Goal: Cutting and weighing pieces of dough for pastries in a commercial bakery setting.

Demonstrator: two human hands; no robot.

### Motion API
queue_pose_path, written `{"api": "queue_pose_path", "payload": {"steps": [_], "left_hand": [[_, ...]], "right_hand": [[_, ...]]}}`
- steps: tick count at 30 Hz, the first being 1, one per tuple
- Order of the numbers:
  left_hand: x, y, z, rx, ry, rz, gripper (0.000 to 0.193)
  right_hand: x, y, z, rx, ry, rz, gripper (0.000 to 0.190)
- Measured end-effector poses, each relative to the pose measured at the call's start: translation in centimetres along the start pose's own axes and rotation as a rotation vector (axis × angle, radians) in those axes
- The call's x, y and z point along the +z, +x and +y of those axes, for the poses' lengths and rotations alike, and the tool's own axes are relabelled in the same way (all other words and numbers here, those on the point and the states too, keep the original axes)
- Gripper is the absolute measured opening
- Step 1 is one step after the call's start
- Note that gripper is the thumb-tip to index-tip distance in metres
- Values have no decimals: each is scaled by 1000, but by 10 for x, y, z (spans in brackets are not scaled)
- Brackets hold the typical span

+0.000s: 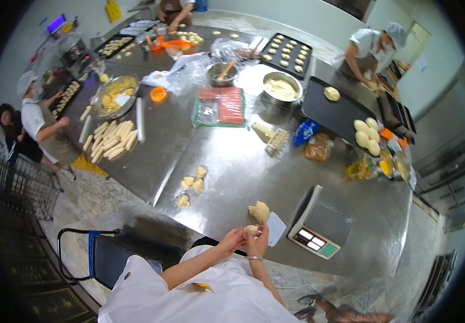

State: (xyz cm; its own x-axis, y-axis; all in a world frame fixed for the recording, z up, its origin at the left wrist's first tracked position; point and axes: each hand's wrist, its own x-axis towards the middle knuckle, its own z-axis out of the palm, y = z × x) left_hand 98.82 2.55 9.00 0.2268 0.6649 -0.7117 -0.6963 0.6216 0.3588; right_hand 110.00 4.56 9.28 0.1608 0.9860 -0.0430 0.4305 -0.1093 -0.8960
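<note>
My left hand (231, 242) and my right hand (258, 241) meet at the table's near edge around a small piece of dough (251, 230), pinched between their fingers. A bracelet circles the right wrist. Just beyond the fingers lies a larger dough lump (260, 211). Beside it, a white dough scraper (276, 229) reaches partly behind my right hand; I cannot tell whether that hand touches it. To the right stands a digital scale (329, 220) with its display lit and its plate bare. Several small dough pieces (197, 185) rest on the steel to the left.
A dough docker roller (275, 139), packaged sausages (221, 105) and a bowl of pale filling (281, 89) stand farther back. Dough sticks (113, 139) are heaped left. A black tray (337, 113) holds dough balls. Co-workers (367, 52) (40, 117) stand around the steel table (224, 157).
</note>
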Motion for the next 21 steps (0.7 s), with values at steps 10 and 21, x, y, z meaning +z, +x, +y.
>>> {"api": "queue_pose_path", "payload": {"steps": [10,21], "left_hand": [[-56,-58,35,384,493,374,26],[-108,-69,75,319,-65,213,40]], "right_hand": [[49,-10,-9,-290,62,-517,28],[127,-37,-59,-82,23,-527,27]]}}
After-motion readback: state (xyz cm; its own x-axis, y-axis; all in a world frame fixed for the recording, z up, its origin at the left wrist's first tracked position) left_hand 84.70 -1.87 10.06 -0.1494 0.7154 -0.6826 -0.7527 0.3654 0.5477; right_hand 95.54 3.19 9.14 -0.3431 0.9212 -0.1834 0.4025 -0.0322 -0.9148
